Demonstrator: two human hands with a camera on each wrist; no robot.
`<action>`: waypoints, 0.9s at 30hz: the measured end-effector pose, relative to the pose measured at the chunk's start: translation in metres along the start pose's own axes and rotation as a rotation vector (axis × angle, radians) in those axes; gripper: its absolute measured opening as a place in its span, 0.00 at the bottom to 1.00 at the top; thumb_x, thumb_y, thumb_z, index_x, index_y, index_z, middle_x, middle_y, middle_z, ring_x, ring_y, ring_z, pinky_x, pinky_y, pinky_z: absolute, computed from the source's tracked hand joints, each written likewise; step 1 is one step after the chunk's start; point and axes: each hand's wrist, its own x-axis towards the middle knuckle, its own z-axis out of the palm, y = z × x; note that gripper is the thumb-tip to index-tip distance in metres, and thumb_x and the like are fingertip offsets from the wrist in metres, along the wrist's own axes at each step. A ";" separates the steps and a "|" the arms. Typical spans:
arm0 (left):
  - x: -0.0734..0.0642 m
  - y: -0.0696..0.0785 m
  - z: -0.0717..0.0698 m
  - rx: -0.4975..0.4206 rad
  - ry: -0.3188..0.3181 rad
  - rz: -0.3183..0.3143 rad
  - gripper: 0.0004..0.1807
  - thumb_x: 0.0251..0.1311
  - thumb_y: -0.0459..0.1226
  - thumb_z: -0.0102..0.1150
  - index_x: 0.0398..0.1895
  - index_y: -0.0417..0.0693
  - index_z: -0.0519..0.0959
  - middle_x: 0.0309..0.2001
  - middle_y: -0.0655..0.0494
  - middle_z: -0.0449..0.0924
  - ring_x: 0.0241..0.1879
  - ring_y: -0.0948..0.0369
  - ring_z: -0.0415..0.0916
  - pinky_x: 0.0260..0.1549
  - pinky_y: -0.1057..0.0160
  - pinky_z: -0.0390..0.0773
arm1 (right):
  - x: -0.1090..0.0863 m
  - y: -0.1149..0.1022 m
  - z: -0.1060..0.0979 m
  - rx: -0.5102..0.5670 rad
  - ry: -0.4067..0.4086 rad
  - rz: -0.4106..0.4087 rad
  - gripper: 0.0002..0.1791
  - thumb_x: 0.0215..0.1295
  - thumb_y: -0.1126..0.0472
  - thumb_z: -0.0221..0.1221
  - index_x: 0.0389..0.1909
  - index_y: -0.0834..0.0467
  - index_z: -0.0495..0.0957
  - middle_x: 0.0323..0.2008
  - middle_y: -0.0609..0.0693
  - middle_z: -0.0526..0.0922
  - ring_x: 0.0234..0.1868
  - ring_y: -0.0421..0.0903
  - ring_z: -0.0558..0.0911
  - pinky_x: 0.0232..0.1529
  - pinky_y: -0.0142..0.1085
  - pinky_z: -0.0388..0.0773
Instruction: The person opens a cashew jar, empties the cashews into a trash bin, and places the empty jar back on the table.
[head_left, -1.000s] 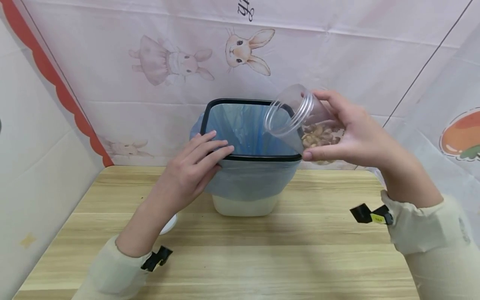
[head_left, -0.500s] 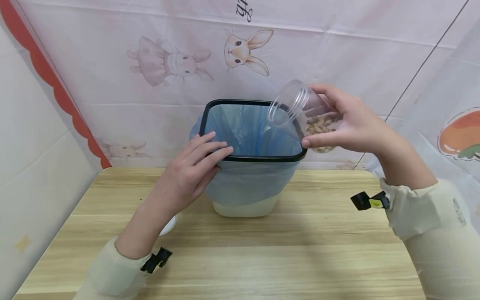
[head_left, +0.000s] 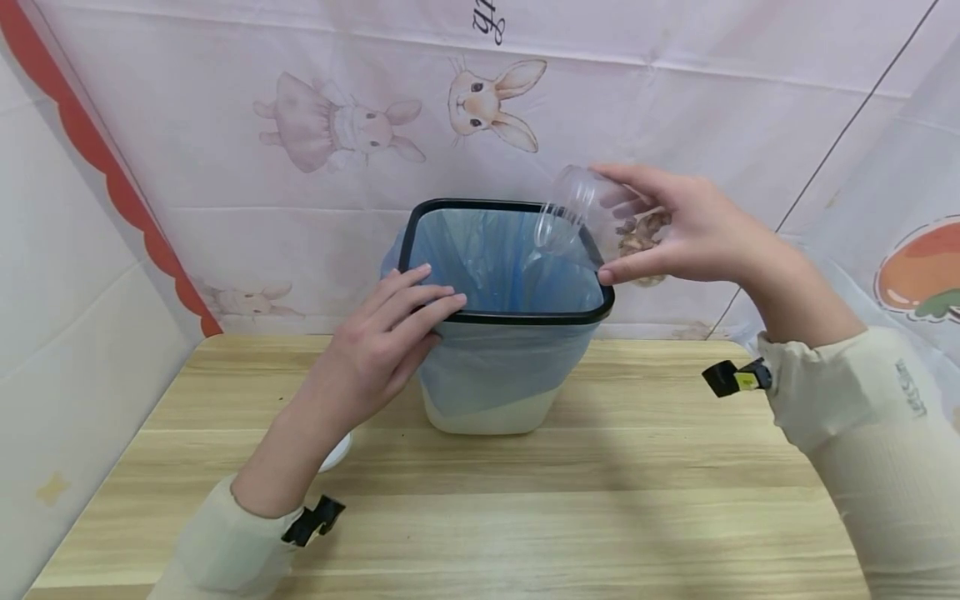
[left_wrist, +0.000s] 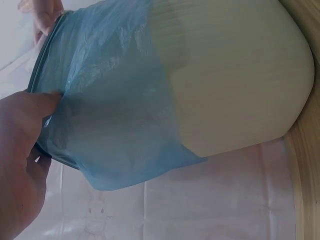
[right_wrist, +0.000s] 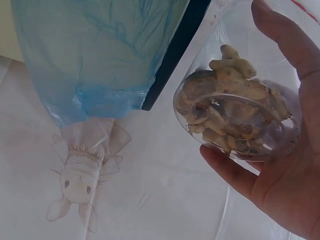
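Observation:
A trash can (head_left: pixel 491 417) with a black rim and a blue bag (head_left: pixel 502 358) folded over its edge stands at the table's back. My left hand (head_left: pixel 386 342) grips the rim's near left corner, fingers over the top and thumb (left_wrist: pixel 50 103) against the bag outside. In my right hand (head_left: pixel 697 225) is a clear plastic jar (head_left: pixel 600 212), held between thumb and fingers above the can's right rim. Its threaded, lidless mouth points left over the can, the jar tilted nearly sideways. Pale brown, nut-like pieces (right_wrist: pixel 230 105) lie in its bottom end.
A white round lid-like disc (head_left: pixel 337 452) lies on the wooden table (head_left: pixel 525 533), partly behind my left forearm. Close behind the can rises a wall covered with rabbit-print sheeting (head_left: pixel 337 250). Another sheet-covered wall (head_left: pixel 97 275) flanks the left side.
My right hand has raised slightly and tipped the jar closer to level, its mouth still over the can. The pieces remain inside. The left hand has stayed on the rim.

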 end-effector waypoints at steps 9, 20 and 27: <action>0.001 0.000 0.000 -0.008 0.001 -0.006 0.26 0.62 0.27 0.63 0.64 0.47 0.77 0.58 0.47 0.78 0.69 0.44 0.66 0.68 0.42 0.63 | 0.011 -0.001 -0.003 -0.141 -0.042 -0.018 0.58 0.41 0.44 0.80 0.75 0.33 0.58 0.65 0.55 0.75 0.63 0.57 0.75 0.61 0.60 0.70; 0.000 0.000 0.000 -0.017 -0.004 -0.012 0.26 0.62 0.27 0.63 0.64 0.48 0.77 0.59 0.48 0.78 0.71 0.47 0.64 0.68 0.41 0.62 | 0.015 0.003 -0.002 -0.262 -0.041 -0.068 0.59 0.39 0.47 0.81 0.75 0.38 0.61 0.69 0.51 0.69 0.64 0.56 0.74 0.61 0.63 0.67; -0.001 -0.001 0.002 -0.020 -0.001 -0.012 0.27 0.62 0.26 0.63 0.65 0.48 0.76 0.59 0.48 0.77 0.71 0.47 0.63 0.68 0.40 0.62 | 0.017 0.004 0.000 -0.318 -0.023 -0.089 0.59 0.38 0.50 0.82 0.75 0.40 0.62 0.65 0.52 0.71 0.63 0.55 0.73 0.60 0.62 0.68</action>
